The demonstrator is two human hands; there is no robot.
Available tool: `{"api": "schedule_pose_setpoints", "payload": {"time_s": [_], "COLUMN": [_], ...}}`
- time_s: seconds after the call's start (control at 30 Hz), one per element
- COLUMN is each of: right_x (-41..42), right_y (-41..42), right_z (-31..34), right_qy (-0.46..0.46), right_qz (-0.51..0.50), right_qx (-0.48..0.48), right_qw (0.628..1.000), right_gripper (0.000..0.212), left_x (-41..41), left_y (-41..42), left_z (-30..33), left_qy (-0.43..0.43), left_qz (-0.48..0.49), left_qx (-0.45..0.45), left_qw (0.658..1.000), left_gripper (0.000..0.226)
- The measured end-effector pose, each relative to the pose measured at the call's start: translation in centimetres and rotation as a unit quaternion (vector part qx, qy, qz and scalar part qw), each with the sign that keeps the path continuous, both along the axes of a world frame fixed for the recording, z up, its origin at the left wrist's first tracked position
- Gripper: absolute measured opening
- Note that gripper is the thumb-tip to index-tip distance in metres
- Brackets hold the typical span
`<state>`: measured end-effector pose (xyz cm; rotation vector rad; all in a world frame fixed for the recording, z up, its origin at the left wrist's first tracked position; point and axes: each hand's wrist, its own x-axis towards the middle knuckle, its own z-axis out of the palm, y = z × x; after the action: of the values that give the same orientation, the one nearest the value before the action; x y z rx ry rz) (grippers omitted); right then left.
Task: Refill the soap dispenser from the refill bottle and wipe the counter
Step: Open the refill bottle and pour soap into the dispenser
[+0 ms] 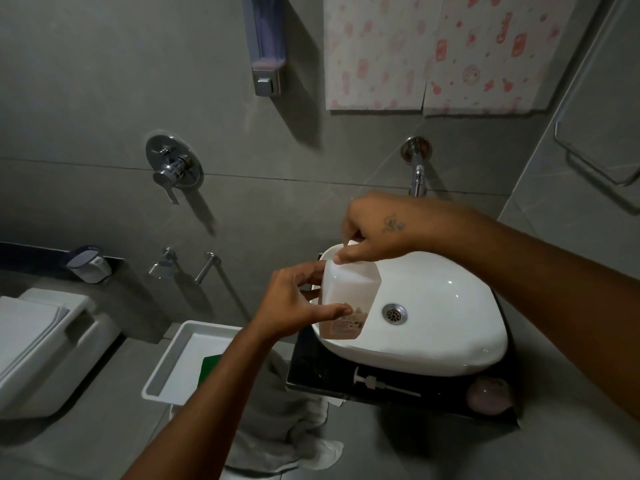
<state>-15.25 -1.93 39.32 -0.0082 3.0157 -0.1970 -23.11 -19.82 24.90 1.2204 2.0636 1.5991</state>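
Hands number two, both on one translucent white bottle (348, 299) held above the 9 o'clock rim of the white basin (450, 327). Left hand (294, 306) grips the bottle's body, thumb curled across its front just above a small printed label whose writing is too small to read. Right hand (374, 230) pinches the bottle's top at 12 o'clock with thumb and forefinger. One drain (394, 313) sits in the basin's middle. One pump head (381, 384) lies flat on the black counter (311, 368) at the basin's 6 o'clock, and one pinkish rounded object (490, 396) sits at 5 o'clock. One wall dispenser (266, 43) hangs at the frame's 12 o'clock; its contents cannot be judged. One tap spout (417, 168) juts from the wall above the right hand. One white tray (166, 375) at 7 o'clock holds one green item (209, 370).
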Motion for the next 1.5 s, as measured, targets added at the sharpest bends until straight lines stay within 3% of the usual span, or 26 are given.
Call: {"api": "schedule_pose_setpoints", "payload": {"time_s": [0.07, 0.2, 0.37, 0.43, 0.53, 0.63, 0.7, 0.83, 1.07, 1.3, 1.4, 1.5], "right_x": [0.1, 0.4, 2.5, 3.9, 6.3, 8.0, 7.9, 6.3, 3.6, 2.3, 2.5, 4.0], "right_y": [0.2, 0.8, 2.7, 2.9, 1.3, -2.3, -4.7, -7.9, -9.8, -9.9, -9.7, -9.4], "right_z": [0.5, 1.2, -2.1, -6.4, -16.0, -26.3, -32.1, -38.3, -40.8, -41.6, -41.2, -39.9], "right_qy": [-0.011, 0.015, 0.105, 0.116, 0.129, 0.116, 0.082, 0.104, 0.126, 0.11, 0.094, 0.143], "right_qz": [0.033, 0.048, -0.033, -0.089, -0.177, -0.327, -0.382, -0.375, -0.437, -0.47, -0.435, -0.408], "right_qx": [0.006, -0.033, -0.189, -0.274, -0.318, -0.432, -0.45, -0.387, -0.214, -0.181, -0.177, -0.21], "right_qw": [0.999, 0.998, 0.976, 0.95, 0.923, 0.832, 0.803, 0.836, 0.865, 0.857, 0.878, 0.877], "right_gripper": [0.032, 0.024, 0.035, 0.044, 0.04, 0.036, 0.04, 0.034, 0.028, 0.018, 0.033, 0.046], "left_x": [-0.1, -0.7, -1.5, -1.8, -2.0, -2.2, -2.4, -2.7, -4.4, -4.9, -4.7, -4.5], "left_y": [-0.1, -0.7, -2.4, -3.4, -4.8, -5.7, -6.1, -7.1, -10.5, -12.9, -13.1, -12.7], "left_z": [-0.2, -1.4, -5.0, -7.1, -9.8, -11.4, -11.8, -11.5, -10.6, -10.6, -10.6, -10.5], "left_qy": [0.001, -0.023, -0.089, -0.117, -0.152, -0.168, -0.173, -0.157, -0.131, -0.113, -0.11, -0.118], "left_qz": [-0.003, -0.003, 0.021, 0.038, 0.063, 0.075, 0.078, 0.095, 0.122, 0.126, 0.118, 0.114], "left_qx": [-0.009, -0.031, -0.06, -0.074, -0.096, -0.112, -0.109, -0.098, -0.084, -0.083, -0.084, -0.088], "left_qw": [1.0, 0.999, 0.994, 0.99, 0.982, 0.977, 0.976, 0.978, 0.98, 0.982, 0.983, 0.983], "left_gripper": [0.058, 0.065, 0.068, 0.066, 0.064, 0.066, 0.067, 0.066, 0.069, 0.068, 0.069, 0.069]}}
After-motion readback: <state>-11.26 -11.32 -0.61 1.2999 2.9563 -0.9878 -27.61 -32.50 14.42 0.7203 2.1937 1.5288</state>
